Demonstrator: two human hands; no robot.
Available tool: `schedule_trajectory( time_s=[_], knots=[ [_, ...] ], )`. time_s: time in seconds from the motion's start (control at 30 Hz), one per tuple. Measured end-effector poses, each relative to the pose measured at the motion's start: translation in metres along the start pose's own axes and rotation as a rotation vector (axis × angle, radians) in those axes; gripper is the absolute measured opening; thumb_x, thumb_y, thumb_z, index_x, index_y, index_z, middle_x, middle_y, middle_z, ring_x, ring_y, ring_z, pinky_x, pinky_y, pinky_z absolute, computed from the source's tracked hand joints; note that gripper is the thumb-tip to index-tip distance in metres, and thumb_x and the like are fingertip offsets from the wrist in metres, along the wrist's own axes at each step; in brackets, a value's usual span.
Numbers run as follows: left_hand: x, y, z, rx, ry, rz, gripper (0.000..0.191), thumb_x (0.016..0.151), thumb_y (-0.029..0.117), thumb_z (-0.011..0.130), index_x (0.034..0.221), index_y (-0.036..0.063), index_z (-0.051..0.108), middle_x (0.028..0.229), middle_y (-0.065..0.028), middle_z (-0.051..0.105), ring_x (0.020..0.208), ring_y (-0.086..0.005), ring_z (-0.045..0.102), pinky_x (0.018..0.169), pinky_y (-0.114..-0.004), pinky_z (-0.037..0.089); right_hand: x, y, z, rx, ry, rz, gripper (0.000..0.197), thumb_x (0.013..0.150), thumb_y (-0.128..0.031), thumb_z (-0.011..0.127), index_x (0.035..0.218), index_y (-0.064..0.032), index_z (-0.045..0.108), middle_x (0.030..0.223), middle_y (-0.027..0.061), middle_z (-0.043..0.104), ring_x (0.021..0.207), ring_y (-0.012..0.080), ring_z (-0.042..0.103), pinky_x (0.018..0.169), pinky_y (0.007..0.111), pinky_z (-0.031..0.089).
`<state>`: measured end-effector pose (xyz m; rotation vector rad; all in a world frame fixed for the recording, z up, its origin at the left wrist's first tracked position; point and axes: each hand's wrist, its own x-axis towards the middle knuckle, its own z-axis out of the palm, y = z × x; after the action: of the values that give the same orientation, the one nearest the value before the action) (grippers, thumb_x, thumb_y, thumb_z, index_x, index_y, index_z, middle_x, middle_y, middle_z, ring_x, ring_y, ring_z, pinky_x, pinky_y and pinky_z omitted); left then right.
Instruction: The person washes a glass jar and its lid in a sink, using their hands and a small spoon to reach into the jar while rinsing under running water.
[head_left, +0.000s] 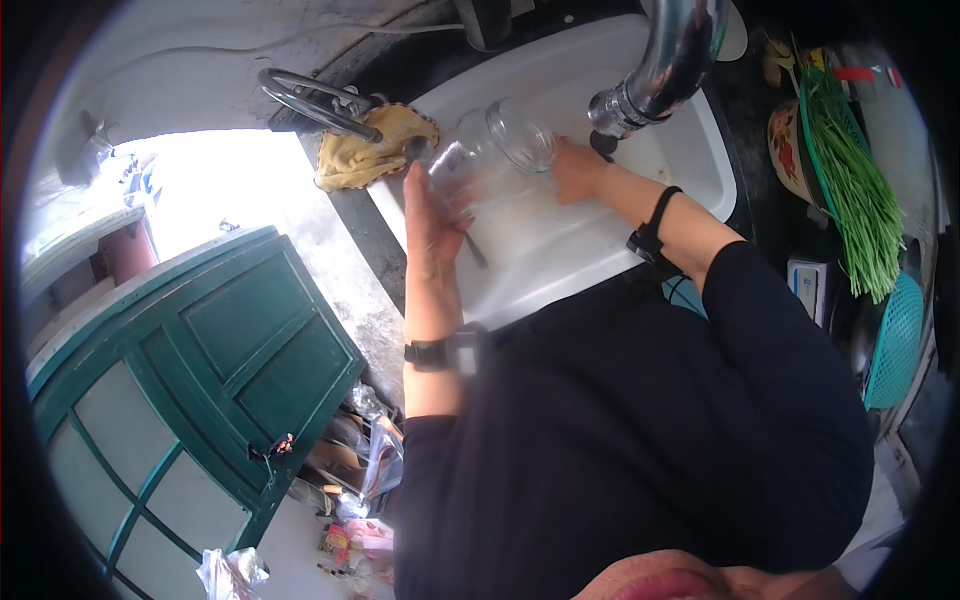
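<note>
A clear glass jar lies tilted over the white sink basin, its round mouth turned to the right. My left hand grips the jar's base end from the left, with some of its fingers seen through the glass. My right hand is at the jar's rim; its fingers are partly hidden, so what they hold is unclear. Below the jar, a dark slender utensil rests in the basin, its kind not clear. The large metal faucet hangs just above my right hand.
A yellow cloth lies at the sink's left corner under a curved metal spout. Long green stalks fill a basket on the right, beside a floral enamel bowl. A turquoise plastic basket and a green door stand further out.
</note>
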<state>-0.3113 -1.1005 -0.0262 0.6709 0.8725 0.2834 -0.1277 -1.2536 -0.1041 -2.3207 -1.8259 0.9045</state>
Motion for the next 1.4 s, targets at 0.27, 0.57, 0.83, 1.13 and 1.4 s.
schedule_trajectory(
  time_s=[0.27, 0.57, 0.83, 1.13, 1.4],
  knots=[
    [0.026, -0.038, -0.004, 0.132, 0.108, -0.142, 0.055, 0.082, 0.057, 0.043, 0.116, 0.0138, 0.047, 0.089, -0.0048, 0.059, 0.071, -0.0160, 0.059, 0.048, -0.021, 0.030, -0.042, 0.032, -0.066, 0.165, 0.439, -0.021, 0.069, 0.056, -0.019, 0.066, 0.116, 0.0050, 0.042, 0.118, 0.0262, 0.040, 0.110, 0.0405, 0.042, 0.093, 0.041, 0.039],
    [0.051, -0.074, 0.023, -0.002, -0.110, -0.222, 0.055, 0.082, 0.058, 0.047, 0.112, 0.0129, 0.047, 0.081, -0.0082, 0.059, 0.064, -0.0153, 0.057, 0.042, -0.021, 0.030, -0.064, -0.023, -0.152, -0.232, 0.263, -0.203, 0.086, 0.063, -0.014, 0.070, 0.135, -0.0049, 0.026, 0.119, 0.0194, 0.046, 0.108, 0.0353, 0.047, 0.092, 0.040, 0.039],
    [0.048, -0.070, 0.023, -0.249, -0.165, -0.214, 0.055, 0.081, 0.059, 0.045, 0.115, 0.0161, 0.045, 0.097, -0.0149, 0.055, 0.077, -0.0201, 0.056, 0.041, -0.021, 0.028, -0.049, -0.006, -0.132, 0.085, 0.252, -0.166, 0.059, 0.068, 0.002, 0.060, 0.125, -0.0035, 0.042, 0.111, 0.0165, 0.052, 0.089, 0.0228, 0.056, 0.073, 0.030, 0.049],
    [0.049, -0.063, -0.013, -0.336, -0.231, -0.267, 0.054, 0.082, 0.051, 0.043, 0.119, 0.0118, 0.045, 0.108, -0.0095, 0.055, 0.090, -0.0235, 0.056, 0.043, -0.022, 0.036, -0.060, -0.045, -0.108, 0.217, 0.570, -0.337, 0.029, 0.078, -0.011, 0.061, 0.105, -0.0015, 0.055, 0.097, 0.0131, 0.059, 0.090, 0.0270, 0.057, 0.079, 0.033, 0.045],
    [0.037, -0.063, 0.009, 0.101, -0.345, -0.150, 0.065, 0.082, 0.052, 0.051, 0.130, 0.0103, 0.035, 0.100, -0.0150, 0.057, 0.088, -0.0222, 0.059, 0.053, -0.026, 0.044, -0.059, -0.072, -0.065, 0.466, 0.253, -0.162, 0.023, 0.084, -0.024, 0.057, 0.087, -0.0017, 0.059, 0.072, 0.0153, 0.060, 0.063, 0.0273, 0.057, 0.058, 0.035, 0.045]
  ],
)
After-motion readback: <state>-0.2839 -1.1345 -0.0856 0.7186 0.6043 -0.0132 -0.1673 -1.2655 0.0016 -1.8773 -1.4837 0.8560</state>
